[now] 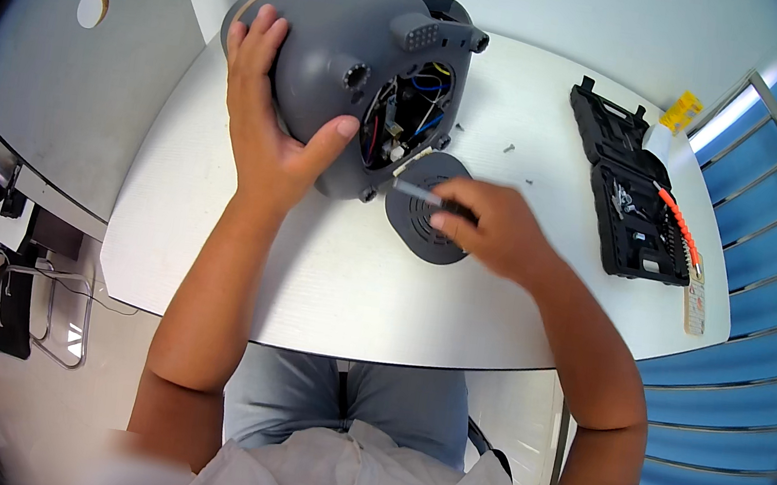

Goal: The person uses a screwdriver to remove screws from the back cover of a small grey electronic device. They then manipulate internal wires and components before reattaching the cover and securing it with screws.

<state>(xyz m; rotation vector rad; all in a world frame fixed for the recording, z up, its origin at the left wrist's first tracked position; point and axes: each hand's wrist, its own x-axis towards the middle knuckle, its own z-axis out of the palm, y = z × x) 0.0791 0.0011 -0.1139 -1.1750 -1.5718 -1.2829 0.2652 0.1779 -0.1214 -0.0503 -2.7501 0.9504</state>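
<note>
A rounded dark grey appliance point(338, 30) lies on its side on the white table point(323, 293), its underside opening point(411, 108) exposing coloured wires and inner parts. My left hand point(265, 138) grips the left side of its body, fingers up along the shell and thumb near the opening. My right hand point(492, 219) holds a screwdriver point(420, 190) with a dark handle and a metal shaft pointing left toward the appliance's lower rim. Below this hand and beside the appliance lies a dark grey vented cover plate point(418, 244). A few small screws point(509, 148) lie loose nearby.
At the right, an open black toolkit case point(636, 246) holds small bits and an orange flexible shaft point(676, 217). A remote-like item point(695, 307) and a yellow package point(683, 110) are near it. A metal railing point(760, 287) borders the right; a chair point(16, 316) stands at lower left.
</note>
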